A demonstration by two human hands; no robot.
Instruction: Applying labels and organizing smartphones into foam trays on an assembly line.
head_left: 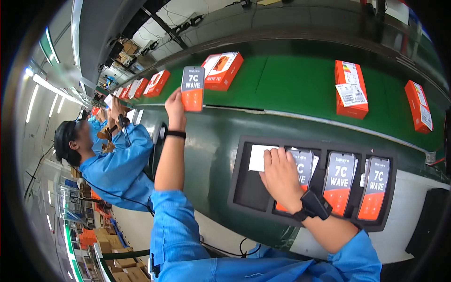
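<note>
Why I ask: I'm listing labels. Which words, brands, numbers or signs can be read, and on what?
Wording and brand are left uncopied here; only places are given.
Phone in the left hand: large, pale, readable print on grey.
Three phones in the black tray: similar print, partly covered by the right hand on the leftmost.
Orange box just past the left hand: readable print.
Two orange boxes at right: fine label print, too small.
Boxes farther left: too small or blurred.

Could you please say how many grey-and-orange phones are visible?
4: one raised phone in the left grip; three in the dark tray: a left phone partly covered by the right grip, a middle phone, a right phone. More may be hidden.
</note>
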